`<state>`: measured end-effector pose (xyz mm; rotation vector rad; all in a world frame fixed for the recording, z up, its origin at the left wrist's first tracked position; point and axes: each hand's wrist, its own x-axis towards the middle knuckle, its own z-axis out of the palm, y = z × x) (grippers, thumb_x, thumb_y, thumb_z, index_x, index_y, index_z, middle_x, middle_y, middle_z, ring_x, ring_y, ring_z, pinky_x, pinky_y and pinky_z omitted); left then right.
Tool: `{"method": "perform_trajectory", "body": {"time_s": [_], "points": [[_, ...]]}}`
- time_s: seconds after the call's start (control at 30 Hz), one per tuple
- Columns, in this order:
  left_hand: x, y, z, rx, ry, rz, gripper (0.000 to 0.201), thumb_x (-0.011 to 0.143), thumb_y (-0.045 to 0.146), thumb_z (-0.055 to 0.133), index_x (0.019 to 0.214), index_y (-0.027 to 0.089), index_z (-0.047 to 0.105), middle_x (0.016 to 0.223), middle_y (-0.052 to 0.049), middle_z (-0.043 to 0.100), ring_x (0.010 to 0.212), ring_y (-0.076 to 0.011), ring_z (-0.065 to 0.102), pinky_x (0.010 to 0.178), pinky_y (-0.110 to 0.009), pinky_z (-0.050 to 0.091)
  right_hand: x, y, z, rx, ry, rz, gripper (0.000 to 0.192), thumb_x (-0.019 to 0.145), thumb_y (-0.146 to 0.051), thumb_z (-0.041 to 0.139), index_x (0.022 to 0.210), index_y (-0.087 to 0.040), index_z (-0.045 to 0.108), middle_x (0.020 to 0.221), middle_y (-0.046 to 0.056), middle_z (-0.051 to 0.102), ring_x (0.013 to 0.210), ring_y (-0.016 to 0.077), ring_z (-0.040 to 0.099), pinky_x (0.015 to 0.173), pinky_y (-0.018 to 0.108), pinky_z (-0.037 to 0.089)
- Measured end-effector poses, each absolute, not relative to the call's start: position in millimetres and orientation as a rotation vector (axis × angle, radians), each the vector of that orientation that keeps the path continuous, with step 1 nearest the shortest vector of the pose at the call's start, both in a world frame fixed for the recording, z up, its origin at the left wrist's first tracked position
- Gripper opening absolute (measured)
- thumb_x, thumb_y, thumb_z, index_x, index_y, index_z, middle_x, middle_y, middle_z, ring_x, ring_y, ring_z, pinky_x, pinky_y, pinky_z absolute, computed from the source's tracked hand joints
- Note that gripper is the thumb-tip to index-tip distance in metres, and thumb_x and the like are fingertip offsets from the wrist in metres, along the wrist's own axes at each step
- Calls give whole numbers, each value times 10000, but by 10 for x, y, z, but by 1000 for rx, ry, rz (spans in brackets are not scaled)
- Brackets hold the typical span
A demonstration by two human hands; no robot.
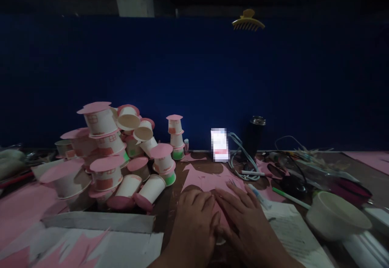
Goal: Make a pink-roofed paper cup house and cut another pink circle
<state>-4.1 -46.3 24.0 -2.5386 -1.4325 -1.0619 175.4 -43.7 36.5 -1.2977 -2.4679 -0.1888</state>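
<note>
Both hands are side by side, low in the middle of the head view. My left hand (193,215) has its fingers bent and pressed down on a pink paper piece (224,216). From the other side my right hand (247,215) presses on the same piece, its fingers long and close together. The thumbs nearly meet. Below them a small pale edge (220,241) peeks out, perhaps a paper cup's; the hands cover most of it. Beyond the fingertips lies a cut pink sheet (203,177). A glue-like tube (259,196) lies beside my right fingers.
White paper cups with pink discs (103,144) are stacked at left. A smaller stack (174,136) stands behind. A white box (100,221) holds pink scraps. On the right are a lit phone (220,144), a dark flask (257,136), a printed sheet (296,223) and a bowl (337,215).
</note>
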Motion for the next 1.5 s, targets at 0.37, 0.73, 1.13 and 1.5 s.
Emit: {"method": "perform_trajectory", "body": {"time_s": [0.37,0.73,1.13,1.5], "points": [[-49,-483,251,-2535,-1460,-1078,255,881,205,499,1117,209,593,1111,-40,632,1018,-243,511,940,-474,403,1740,-454,414,-1331,-2460,-208,455,951,-479,417,1331,-259,535,1374,-3,577,1296,341,426,1055,617,249],[-31,-474,233,-2440,-1465,-1032,266,889,216,482,1128,192,598,1129,-43,643,1036,-241,523,943,-469,409,1758,-465,360,-1289,-2475,-314,393,967,-291,411,1348,-271,507,1397,-35,552,1307,318,420,1058,604,267],[-71,-434,258,-2329,-1333,-1094,302,907,185,440,1158,155,605,1151,-70,662,1044,-233,560,919,-430,460,1835,-380,225,-1231,-2222,-262,413,964,-273,407,1369,-227,468,1395,56,551,1282,272,477,1034,537,368],[-91,-389,143,-2264,-1302,-913,342,879,211,466,1192,176,600,1287,-42,616,1168,-272,517,1002,-477,388,1779,-413,252,-1234,-2296,-447,408,945,-271,430,1339,-204,511,1410,42,538,1314,300,421,1033,553,300]]}}
